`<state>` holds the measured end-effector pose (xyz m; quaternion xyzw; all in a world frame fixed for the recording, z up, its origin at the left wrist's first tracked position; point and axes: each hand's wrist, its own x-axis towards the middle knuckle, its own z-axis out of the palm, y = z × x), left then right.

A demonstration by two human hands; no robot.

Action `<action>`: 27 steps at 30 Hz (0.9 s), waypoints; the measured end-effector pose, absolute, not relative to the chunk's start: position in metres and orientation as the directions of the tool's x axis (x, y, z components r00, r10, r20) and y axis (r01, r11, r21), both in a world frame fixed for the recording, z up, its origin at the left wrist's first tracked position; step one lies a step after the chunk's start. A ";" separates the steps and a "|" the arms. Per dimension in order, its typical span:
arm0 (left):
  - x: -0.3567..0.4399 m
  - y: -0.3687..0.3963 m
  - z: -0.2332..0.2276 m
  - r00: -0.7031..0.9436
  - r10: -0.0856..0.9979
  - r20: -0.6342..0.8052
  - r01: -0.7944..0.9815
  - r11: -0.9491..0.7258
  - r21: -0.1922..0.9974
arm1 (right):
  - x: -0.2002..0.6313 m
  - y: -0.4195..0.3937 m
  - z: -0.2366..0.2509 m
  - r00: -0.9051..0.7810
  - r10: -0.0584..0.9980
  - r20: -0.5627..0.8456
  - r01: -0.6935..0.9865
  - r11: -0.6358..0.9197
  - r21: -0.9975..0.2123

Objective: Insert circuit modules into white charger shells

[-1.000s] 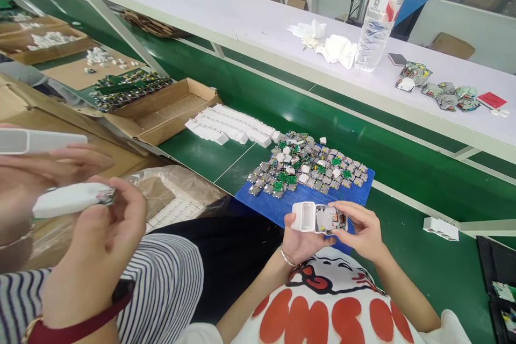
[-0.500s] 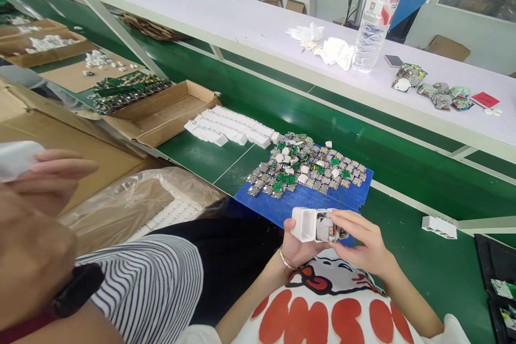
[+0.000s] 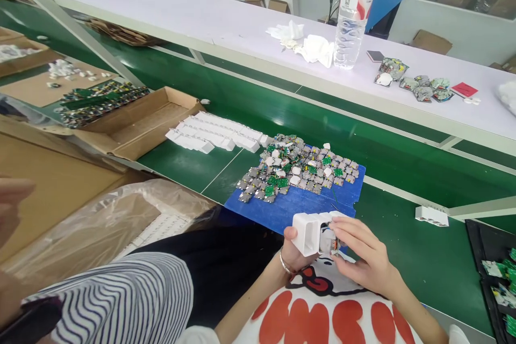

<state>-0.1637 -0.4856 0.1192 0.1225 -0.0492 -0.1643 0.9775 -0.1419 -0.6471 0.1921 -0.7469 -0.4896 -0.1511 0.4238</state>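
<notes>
White housing (image 3: 307,233) gripped in left hand (image 3: 293,251) above blue mat (image 3: 290,207); right hand (image 3: 363,255) pinching circuit module (image 3: 331,241) at its mouth. Advisable: keep module square, press evenly, avoid forcing.

Readable text: almost none

Water bottle (image 3: 355,8) at one o'clock carries a red-and-white label with lettering too blurred to read; the shirt (image 3: 322,317) at six o'clock shows large red letters, partly cut off.

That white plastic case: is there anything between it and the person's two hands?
Nothing visible. The left hand grips the white case directly, and the right hand has its fingers on the small circuit part at the case's open end.
</notes>
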 end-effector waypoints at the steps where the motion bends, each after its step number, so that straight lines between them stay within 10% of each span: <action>1: -0.163 -0.488 0.119 0.940 -0.337 0.043 0.316 0.914 0.254 | -0.141 -0.648 0.193 0.495 0.597 0.631 0.850 -0.182 -0.495; 8: -0.154 -0.501 0.114 0.908 -0.419 0.032 0.399 0.884 0.241 | -0.134 -0.656 0.196 0.529 0.575 0.624 0.837 -0.231 -0.497; 16: -0.141 -0.513 0.118 0.806 -0.590 0.046 0.574 0.798 0.183 | -0.095 -0.676 0.202 0.734 0.671 0.101 0.320 -0.210 -0.924; 21: -0.135 -0.522 0.112 0.707 -0.707 -0.018 0.701 0.697 0.152 | -0.070 -0.669 0.189 0.559 0.795 -0.236 -0.103 -0.215 -0.971; 27: -0.129 -0.522 0.105 0.719 -0.670 -0.182 0.692 0.713 0.112 | -0.030 -0.673 0.158 0.407 0.894 -0.189 -0.121 -0.152 -0.981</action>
